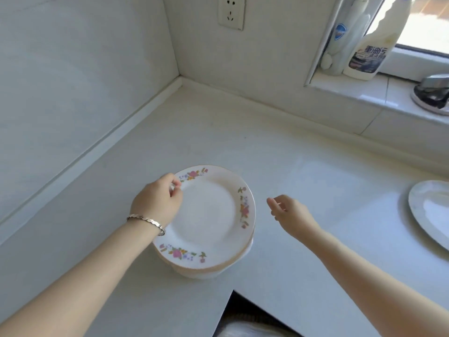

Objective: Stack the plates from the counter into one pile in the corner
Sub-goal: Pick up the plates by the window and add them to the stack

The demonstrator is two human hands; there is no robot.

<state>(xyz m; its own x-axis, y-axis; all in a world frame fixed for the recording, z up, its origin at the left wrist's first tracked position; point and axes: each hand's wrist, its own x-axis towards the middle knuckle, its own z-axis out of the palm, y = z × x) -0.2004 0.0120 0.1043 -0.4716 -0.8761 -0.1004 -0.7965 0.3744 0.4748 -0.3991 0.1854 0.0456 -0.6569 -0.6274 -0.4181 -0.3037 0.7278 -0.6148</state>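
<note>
A pile of white plates with pink flower sprays and a tan rim (209,215) stands on the white counter (218,132), near its front edge and well short of the wall corner. My left hand (156,203), with a silver bracelet on the wrist, pinches the left rim of the top plate. My right hand (288,212) hovers just right of the pile with its fingers loosely apart and nothing in it. Another white plate (430,210) lies flat at the counter's right edge, partly cut off by the frame.
The wall corner (181,77) lies beyond the pile. A wall socket (230,12) sits above it. On the window sill at the right stand a cleaner bottle (375,42) and a metal object (432,91). The counter front has a notch (243,310) near me.
</note>
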